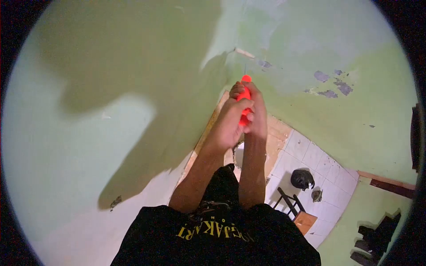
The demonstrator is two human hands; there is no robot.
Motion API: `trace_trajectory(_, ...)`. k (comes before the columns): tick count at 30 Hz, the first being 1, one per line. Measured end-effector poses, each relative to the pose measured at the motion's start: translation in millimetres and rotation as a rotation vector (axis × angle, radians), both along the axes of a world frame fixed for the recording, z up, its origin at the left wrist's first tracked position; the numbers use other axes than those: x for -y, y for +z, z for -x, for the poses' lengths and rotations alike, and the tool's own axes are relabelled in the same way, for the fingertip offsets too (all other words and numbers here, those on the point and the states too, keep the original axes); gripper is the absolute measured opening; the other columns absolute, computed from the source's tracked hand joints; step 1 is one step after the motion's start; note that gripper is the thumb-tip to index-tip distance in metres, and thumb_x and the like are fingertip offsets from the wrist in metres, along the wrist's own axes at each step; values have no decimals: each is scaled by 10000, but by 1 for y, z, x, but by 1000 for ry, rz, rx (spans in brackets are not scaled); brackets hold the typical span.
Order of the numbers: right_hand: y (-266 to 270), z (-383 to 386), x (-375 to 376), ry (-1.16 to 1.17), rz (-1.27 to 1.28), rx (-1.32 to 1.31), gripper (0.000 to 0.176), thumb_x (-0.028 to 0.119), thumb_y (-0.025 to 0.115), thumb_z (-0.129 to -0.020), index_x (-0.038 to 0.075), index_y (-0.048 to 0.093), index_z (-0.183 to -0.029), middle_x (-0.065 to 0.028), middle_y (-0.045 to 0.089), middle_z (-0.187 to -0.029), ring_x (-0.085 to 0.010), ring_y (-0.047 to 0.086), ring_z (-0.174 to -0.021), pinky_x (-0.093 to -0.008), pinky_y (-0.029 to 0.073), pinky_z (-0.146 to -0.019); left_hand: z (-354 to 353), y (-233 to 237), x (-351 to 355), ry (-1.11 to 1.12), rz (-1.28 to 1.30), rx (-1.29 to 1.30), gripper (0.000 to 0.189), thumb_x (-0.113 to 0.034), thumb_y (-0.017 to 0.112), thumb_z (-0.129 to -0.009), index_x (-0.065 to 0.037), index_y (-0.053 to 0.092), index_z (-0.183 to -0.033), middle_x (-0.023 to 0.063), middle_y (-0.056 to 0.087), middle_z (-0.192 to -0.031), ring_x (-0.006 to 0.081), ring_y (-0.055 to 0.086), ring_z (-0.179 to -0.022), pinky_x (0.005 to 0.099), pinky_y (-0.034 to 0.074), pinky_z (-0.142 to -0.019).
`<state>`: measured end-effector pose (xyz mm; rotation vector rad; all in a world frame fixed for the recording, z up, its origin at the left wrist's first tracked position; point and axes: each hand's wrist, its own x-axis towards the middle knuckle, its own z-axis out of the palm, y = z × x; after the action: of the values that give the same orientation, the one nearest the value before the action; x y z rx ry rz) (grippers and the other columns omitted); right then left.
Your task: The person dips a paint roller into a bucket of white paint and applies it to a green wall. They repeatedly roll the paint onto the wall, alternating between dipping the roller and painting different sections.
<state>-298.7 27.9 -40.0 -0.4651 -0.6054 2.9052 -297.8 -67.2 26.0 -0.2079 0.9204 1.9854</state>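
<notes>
Both my hands are wrapped round the red handle (243, 95) of a paint roller. My left hand (230, 117) and my right hand (257, 104) are close together on it, fingers closed. A thin metal rod runs up from the handle to the pale roller head (244, 53), which is at the green wall (284, 84) near the corner. Whether the roller touches the wall is hard to tell. Grey peeled patches (328, 84) mark the wall to the right of the roller.
A wooden stool (305, 220), a black bag (302, 179) and a small bundle (316, 195) are on the white tiled floor (306, 150). Dark items (377, 237) hang at the lower right. A round white container (239, 155) is partly hidden behind my forearms.
</notes>
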Motion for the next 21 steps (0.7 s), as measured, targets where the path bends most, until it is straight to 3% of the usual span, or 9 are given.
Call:
trace_trajectory(6, -132, 45, -37, 77, -176, -65, 149, 211, 461, -900, 88, 479, -819, 21, 490, -671, -82, 468, -572, -231, 415, -528, 55, -107, -19, -44, -209, -131, 77, -111, 535, -830, -71, 489, -784, -24, 455, -686, 38, 406, -516, 157, 292, -433)
trace_trajectory(8, -16, 18, -5, -132, -370, -5, 168, 218, 457, -901, 71, 497, -830, 6, 505, -683, -93, 489, -592, -229, 422, -540, 27, -12, -13, 24, -61, 1, 87, -96, 521, -832, -55, 479, -767, -19, 439, -672, 38, 403, -516, 148, 285, -426)
trace_trajectory(10, 12, 14, 3, -26, 31, 33, 221, 252, 460, -898, 44, 508, -838, -19, 521, -699, -112, 512, -614, -233, 434, -562, 13, 45, 5, 28, 193, 7, 75, -71, 507, -834, -40, 481, -771, -20, 432, -675, 30, 403, -530, 146, 297, -431)
trace_trajectory(11, -10, 18, 11, -291, -875, -215, 245, 262, 462, -896, 32, 504, -826, -38, 538, -732, -130, 531, -629, -244, 450, -557, 26, 20, 3, 25, 191, 4, 75, -71, 507, -834, -40, 481, -771, -20, 432, -675, 30, 403, -530, 146, 297, -431)
trace_trajectory(12, -32, 28, 4, -295, -878, -220, 245, 262, 462, -896, 32, 504, -826, -38, 538, -732, -130, 531, -629, -244, 450, -557, 50, -30, -3, 15, 8, 17, 66, -68, 514, -829, -24, 489, -786, -17, 436, -687, 27, 408, -543, 144, 306, -439)
trace_trajectory(14, -86, 62, -22, 43, -248, 229, 156, 180, 527, -849, 38, 479, -894, -36, 526, -775, -111, 528, -731, -207, 431, -631, 72, -79, -14, 4, -175, 25, 65, -66, 521, -823, -9, 497, -801, -13, 440, -698, 25, 414, -556, 142, 315, -448)
trace_trajectory(16, -99, 60, -34, 102, -189, 16, 132, 174, 519, -855, 51, 481, -881, -27, 526, -796, -101, 519, -665, -210, 436, -582, 83, -93, -28, 4, -254, 72, 79, -47, 532, -807, 4, 515, -865, -7, 457, -724, 19, 434, -592, 137, 327, -459)
trace_trajectory(19, 33, 17, -10, -86, -212, 53, 103, 154, 483, -877, 52, 487, -883, -19, 525, -810, -82, 501, -633, -205, 430, -562, 22, 24, -7, 27, 360, -972, 234, -52, 579, -782, -43, 529, -1011, 33, 522, -766, 58, 507, -608, 140, 387, -486)
trace_trajectory(21, 75, 5, -5, 4, 17, 94, 89, 122, 451, -891, 46, 495, -906, -5, 506, -783, -60, 489, -649, -202, 428, -591, 12, 55, 6, 48, 123, -398, 236, -58, 587, -779, -32, 529, -1006, 39, 525, -751, 65, 505, -578, 145, 390, -473)
